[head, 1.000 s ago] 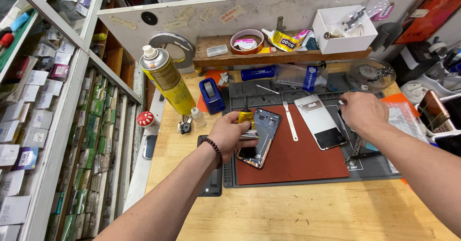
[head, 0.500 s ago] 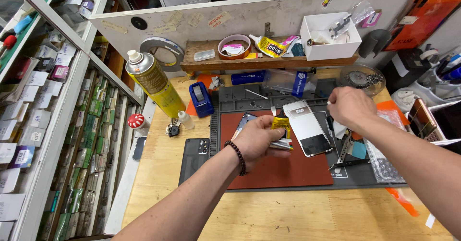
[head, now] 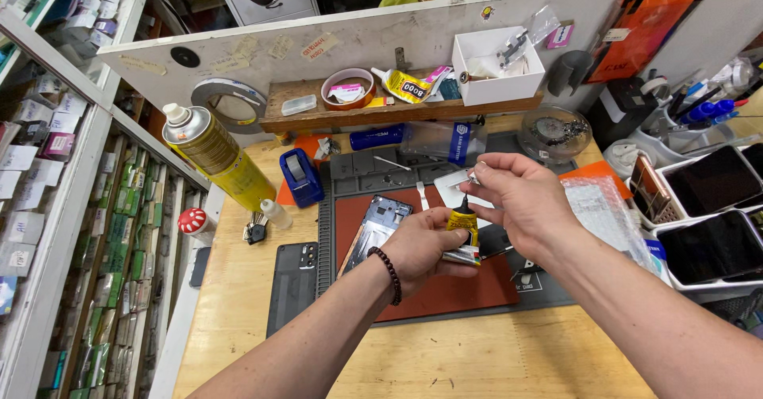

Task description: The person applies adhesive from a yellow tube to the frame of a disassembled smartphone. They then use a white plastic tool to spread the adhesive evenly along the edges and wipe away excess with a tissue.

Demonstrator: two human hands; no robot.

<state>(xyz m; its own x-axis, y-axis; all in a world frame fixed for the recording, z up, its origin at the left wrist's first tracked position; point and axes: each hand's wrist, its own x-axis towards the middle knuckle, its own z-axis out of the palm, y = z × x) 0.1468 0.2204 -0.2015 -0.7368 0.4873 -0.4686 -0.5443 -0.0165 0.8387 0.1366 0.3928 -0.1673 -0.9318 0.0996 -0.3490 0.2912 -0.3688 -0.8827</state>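
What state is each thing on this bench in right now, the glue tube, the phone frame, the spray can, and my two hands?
Glue tube: upright, black nozzle up, cap off.
Left hand: closed around the glue tube.
Right hand: raised, fingertips pinching a small piece above the nozzle.
Phone frame: lying flat on the red mat, opened, insides showing.
Spray can: standing, nozzle on.
Dark phone: lying face down.
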